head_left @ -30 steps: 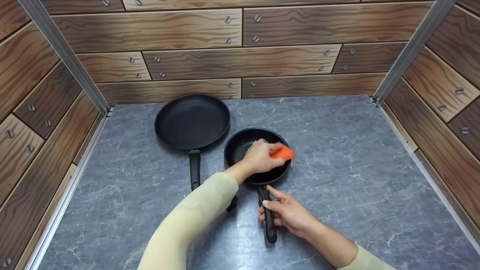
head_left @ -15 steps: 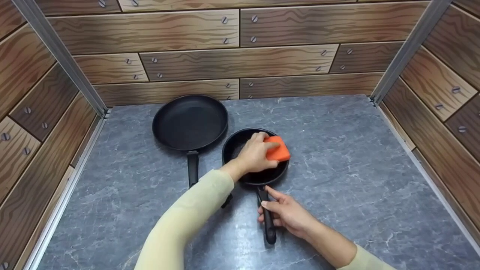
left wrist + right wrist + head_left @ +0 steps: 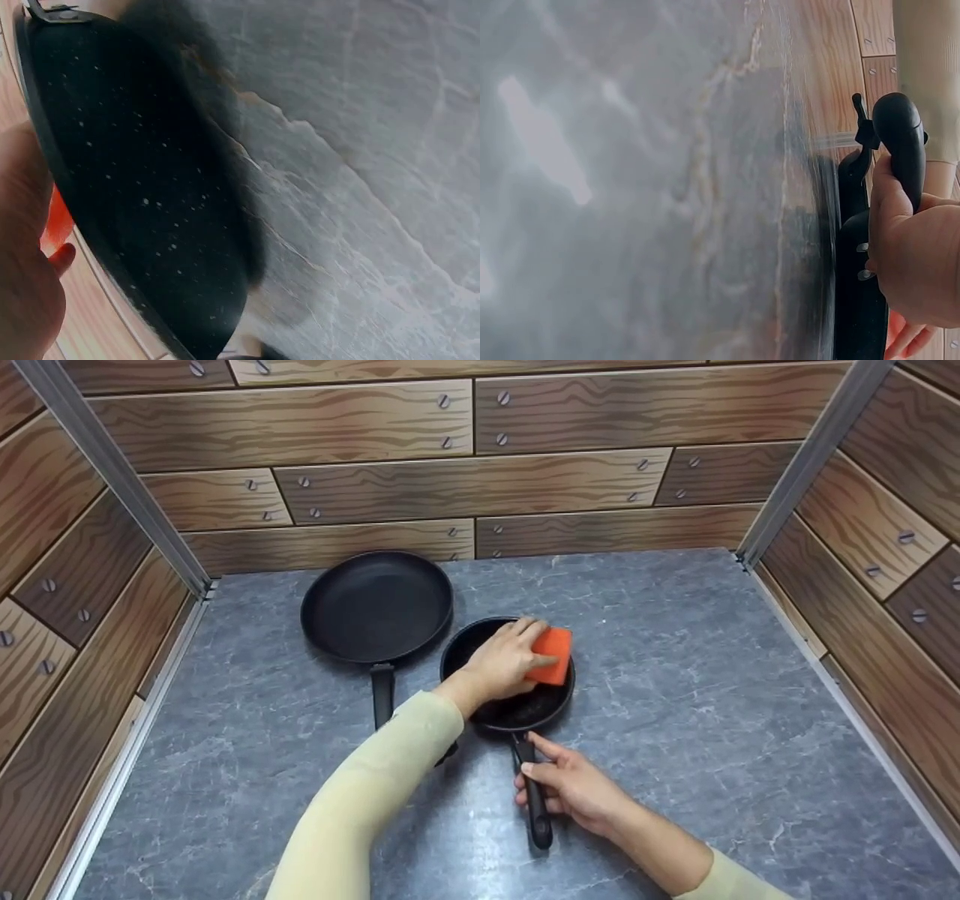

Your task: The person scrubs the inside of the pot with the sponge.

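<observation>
A small black frying pan point(image 3: 525, 711) stands on the grey marbled tabletop. Inside it my left hand point(image 3: 496, 661) holds an orange sponge point(image 3: 556, 657) toward the pan's far right wall. My right hand point(image 3: 589, 793) grips the pan's black handle point(image 3: 539, 819), thumb on top and fingers beneath. The left wrist view shows the pan's speckled outer wall point(image 3: 142, 187), with part of my left hand point(image 3: 22, 255) and a bit of the sponge point(image 3: 57, 219) behind the rim. In the right wrist view my right hand point(image 3: 919, 259) is wrapped around the handle point(image 3: 900, 139).
A larger black frying pan point(image 3: 377, 607) stands at the back left, its handle point(image 3: 383, 697) partly hidden by my left sleeve point(image 3: 375, 787). A small black piece point(image 3: 448, 753) shows beside that sleeve. Wood-patterned panels point(image 3: 375, 420) wall in the back and sides.
My left hand has moved slightly up and left inside the pan, and the sponge has turned so that its broad face shows. My right hand keeps its grip on the handle.
</observation>
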Available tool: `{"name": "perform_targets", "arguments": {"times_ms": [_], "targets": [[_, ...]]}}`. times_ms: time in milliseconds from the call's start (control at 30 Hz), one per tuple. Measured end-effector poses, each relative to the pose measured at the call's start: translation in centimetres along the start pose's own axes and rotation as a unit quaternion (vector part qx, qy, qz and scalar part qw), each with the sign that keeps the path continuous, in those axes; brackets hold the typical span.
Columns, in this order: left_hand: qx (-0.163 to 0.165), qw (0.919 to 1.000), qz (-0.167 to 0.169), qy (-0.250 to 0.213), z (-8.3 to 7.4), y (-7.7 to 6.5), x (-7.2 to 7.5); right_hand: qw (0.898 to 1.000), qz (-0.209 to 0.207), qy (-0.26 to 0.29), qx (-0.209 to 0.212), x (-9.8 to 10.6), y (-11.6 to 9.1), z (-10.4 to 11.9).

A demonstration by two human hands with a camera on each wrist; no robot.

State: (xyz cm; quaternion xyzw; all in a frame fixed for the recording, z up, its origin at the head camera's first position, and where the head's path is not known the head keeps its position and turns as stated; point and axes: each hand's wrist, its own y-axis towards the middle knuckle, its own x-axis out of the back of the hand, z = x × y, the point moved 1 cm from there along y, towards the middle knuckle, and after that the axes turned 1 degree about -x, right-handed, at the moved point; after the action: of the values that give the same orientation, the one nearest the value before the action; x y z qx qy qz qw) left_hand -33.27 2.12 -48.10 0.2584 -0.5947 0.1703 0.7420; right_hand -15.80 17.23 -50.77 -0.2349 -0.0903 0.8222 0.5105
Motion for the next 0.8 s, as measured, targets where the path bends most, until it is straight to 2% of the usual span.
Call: {"name": "perform_targets", "arguments": {"times_ms": [133, 300, 600, 800], "targets": [[-0.007, 0.9996, 0.001, 0.026, 0.3, 0.1, -0.4, 1.0, -0.004, -0.002, 0.001, 0.0, -0.1, 0.0], [-0.008, 0.9995, 0.003, 0.032, 0.7, 0.0, -0.9, 1.0, -0.006, -0.005, 0.002, 0.0, -0.1, 0.0], [0.017, 0.9996, -0.001, -0.021, 1.5, -0.8, -1.8, 1.0, -0.007, -0.009, -0.003, -0.2, -0.1, 0.1], [0.026, 0.9991, 0.001, -0.034, 1.9, -1.0, -2.0, 1.0, -0.01, -0.007, -0.009, -0.3, 0.0, 0.2]]}}
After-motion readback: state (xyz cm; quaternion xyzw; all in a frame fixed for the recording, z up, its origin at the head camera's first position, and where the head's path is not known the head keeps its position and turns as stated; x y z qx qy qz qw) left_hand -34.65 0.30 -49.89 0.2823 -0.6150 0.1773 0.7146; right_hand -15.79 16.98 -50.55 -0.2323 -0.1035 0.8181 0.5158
